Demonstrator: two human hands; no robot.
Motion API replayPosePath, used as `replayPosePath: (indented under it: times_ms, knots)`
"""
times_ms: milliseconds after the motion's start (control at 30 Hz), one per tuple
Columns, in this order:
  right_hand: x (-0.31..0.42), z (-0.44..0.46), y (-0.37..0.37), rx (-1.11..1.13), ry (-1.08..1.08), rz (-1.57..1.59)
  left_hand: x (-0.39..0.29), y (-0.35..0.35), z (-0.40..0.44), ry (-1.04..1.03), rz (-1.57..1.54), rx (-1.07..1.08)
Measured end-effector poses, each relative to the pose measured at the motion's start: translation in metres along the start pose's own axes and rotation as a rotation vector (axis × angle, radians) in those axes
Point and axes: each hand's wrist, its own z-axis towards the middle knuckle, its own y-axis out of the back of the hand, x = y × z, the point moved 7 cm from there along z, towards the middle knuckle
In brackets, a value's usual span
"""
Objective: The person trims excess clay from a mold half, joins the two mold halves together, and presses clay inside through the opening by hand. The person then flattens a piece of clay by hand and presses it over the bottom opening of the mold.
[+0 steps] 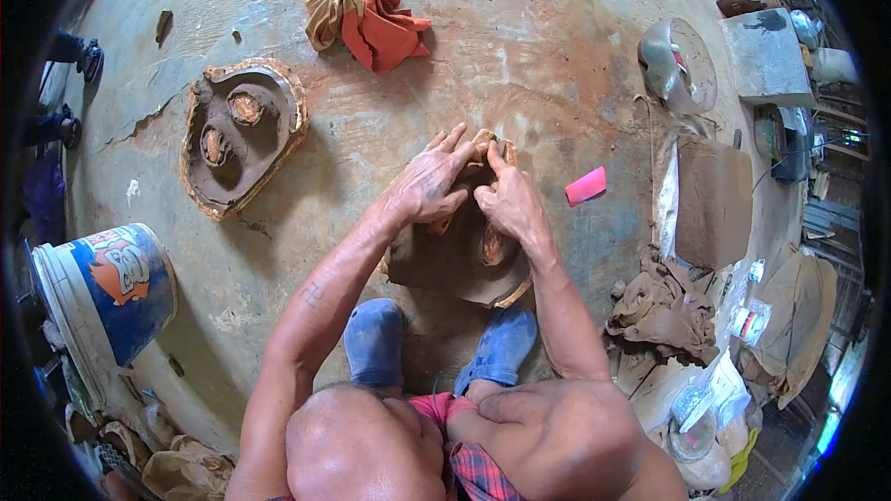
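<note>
A mould (513,295) lined with dark brown clay (432,264) is set on a stained concrete floor (306,250), just beyond a pair of blue shoes (374,339) and partly hidden by two bare hands. At its far rim, the left hand (432,176) is laid with fingers outstretched and thumb spread apart from them; whether anything is pinched beneath cannot be told. The right hand (510,201) is brought to the same rim with the index finger extended and the other fingers bent; their grip, if any, is hidden.

The clay appears damp and soft, likely to be dented by a fingertip and somewhat slippery. The pale, rough rim looks stiff but may chip, and the whole is judged fairly heavy. It would best be held by the outer walls on opposite sides, with the clay left untouched.

A similar clay-lined mould (299,104) is seen to the left, a knotted orange cloth bundle (371,14) beyond, and a pink piece (586,186) to the right.
</note>
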Motion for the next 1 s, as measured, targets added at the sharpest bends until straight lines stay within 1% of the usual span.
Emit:
replayPosePath:
  times_ms: [33, 167, 233, 267, 333, 367, 433, 467, 533, 633, 667, 733, 767, 833, 967, 1000]
  knots:
    - [0.001, 0.002, -0.001, 0.003, 0.023, -0.086, 0.0, 0.0, -0.001, 0.001, 0.0, 0.0]
    - [0.004, 0.001, 0.01, 0.061, 0.003, -0.106, 0.006, -0.002, 0.0, 0.027, -0.03, 0.006]
    - [0.004, -0.007, 0.024, 0.03, -0.144, 0.023, 0.001, 0.003, 0.0, 0.052, -0.052, 0.0]
    - [0.001, -0.009, 0.022, 0.036, -0.146, 0.023, 0.0, 0.005, -0.001, 0.073, -0.05, -0.002]
    - [-0.004, -0.012, 0.035, -0.285, -0.042, 0.23, -0.001, 0.006, -0.003, 0.096, -0.045, -0.003]
    - [-0.011, -0.008, 0.031, -0.287, -0.041, 0.23, 0.002, 0.004, -0.002, 0.127, -0.045, -0.008]
    - [-0.006, -0.003, 0.038, -0.422, 0.159, 0.176, 0.003, 0.003, 0.001, 0.152, -0.049, -0.011]
    - [-0.01, 0.001, 0.037, -0.423, 0.158, 0.174, 0.002, 0.002, 0.003, 0.119, -0.04, 0.027]
    - [-0.002, 0.0, 0.041, -0.524, 0.228, 0.062, 0.005, -0.003, 0.005, 0.089, -0.031, 0.064]
    - [0.001, 0.0, 0.037, -0.572, 0.238, 0.05, 0.009, -0.004, 0.007, 0.087, 0.007, 0.053]
    - [0.001, 0.001, 0.033, -0.569, 0.239, 0.049, 0.01, -0.004, 0.008, 0.081, -0.041, 0.062]
    - [-0.009, 0.003, 0.03, -0.584, 0.139, 0.225, 0.007, -0.002, 0.007, 0.076, -0.093, 0.072]
    - [-0.01, 0.003, 0.029, -0.583, 0.136, 0.224, 0.004, 0.001, 0.005, 0.064, -0.087, 0.037]
    - [-0.003, 0.002, 0.028, -0.61, 0.193, -0.019, 0.002, 0.003, 0.005, 0.049, -0.083, 0.005]
    - [-0.003, 0.004, 0.02, -0.666, 0.188, -0.026, 0.005, 0.004, 0.006, 0.027, -0.107, -0.028]
    - [-0.001, 0.005, 0.017, -0.676, 0.194, -0.075, 0.004, 0.004, 0.006, 0.016, -0.115, -0.044]
